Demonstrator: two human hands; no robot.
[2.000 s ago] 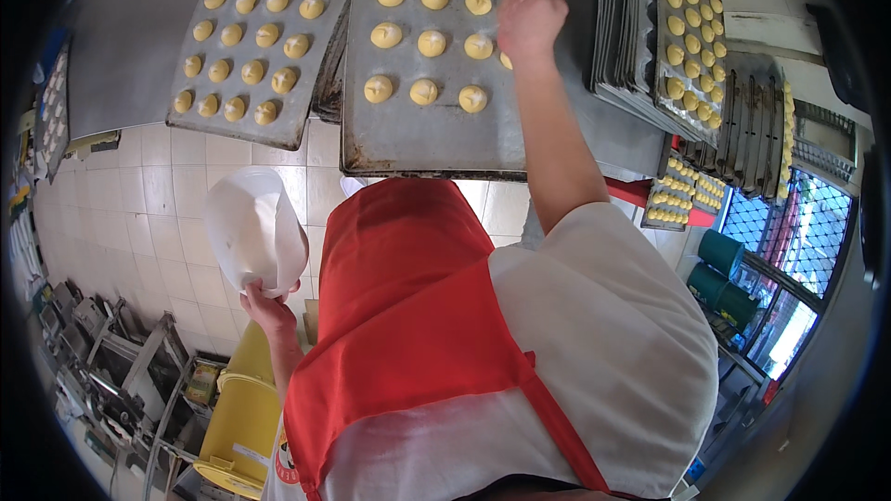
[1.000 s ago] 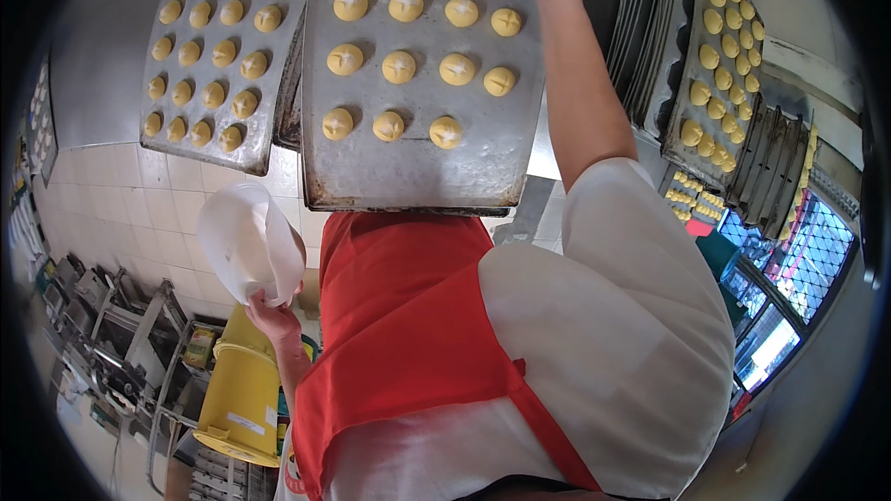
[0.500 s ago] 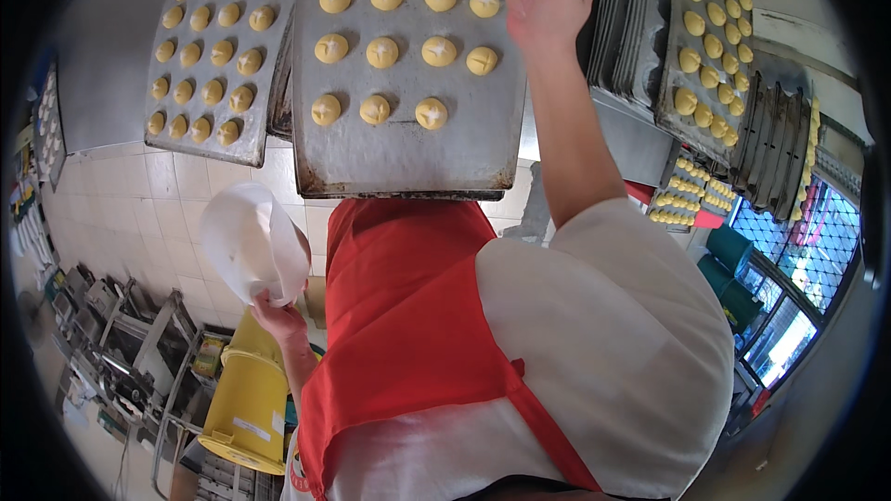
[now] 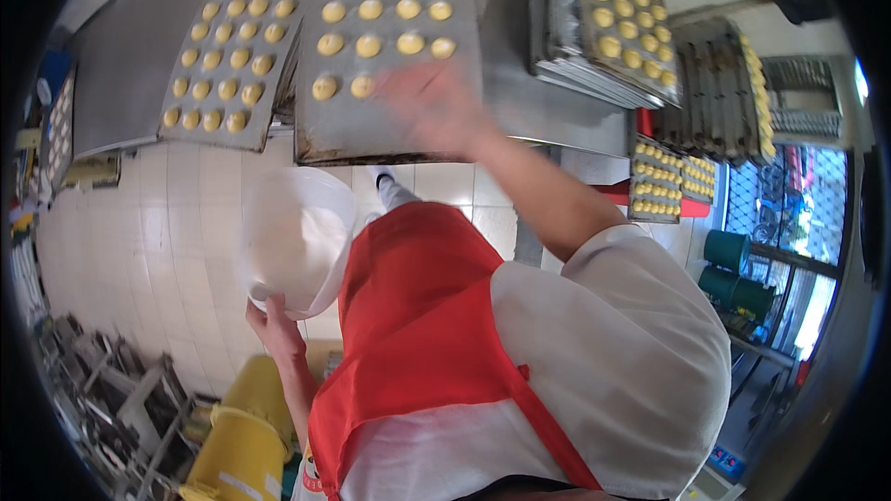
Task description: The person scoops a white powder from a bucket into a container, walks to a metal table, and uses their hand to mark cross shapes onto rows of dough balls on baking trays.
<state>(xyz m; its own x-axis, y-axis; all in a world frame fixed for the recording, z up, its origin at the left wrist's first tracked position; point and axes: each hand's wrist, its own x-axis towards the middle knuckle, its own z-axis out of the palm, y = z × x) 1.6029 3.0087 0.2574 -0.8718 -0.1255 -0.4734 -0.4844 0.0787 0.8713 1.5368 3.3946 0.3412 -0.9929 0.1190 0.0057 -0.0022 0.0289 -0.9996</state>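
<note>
My left hand (image 4: 277,325) grips a translucent white plastic tub (image 4: 329,209) by its near rim; white powder (image 4: 302,250) lies inside. My right hand (image 4: 432,102) is a blur over the front part of the middle metal tray (image 4: 334,130), beside the nearest row of pale yellow dough balls (image 4: 368,44); its fingers are too smeared to read. The balls sit in several rows, some with white marks on top. A second tray (image 4: 255,130) of similar balls lies just left of it.
Stacked trays (image 4: 594,74) with more dough balls stand right on the metal table (image 4: 121,65), beside dark racked trays (image 4: 710,97). Smaller laden trays (image 4: 654,204) sit lower right. Yellow bins (image 4: 241,445) and metal equipment (image 4: 130,399) are lower left; green bins (image 4: 724,250) are right.
My right hand has swept from the middle tray's far right corner down and left toward its front. The tub in my left hand has shifted rightward, and the view has tilted.
</note>
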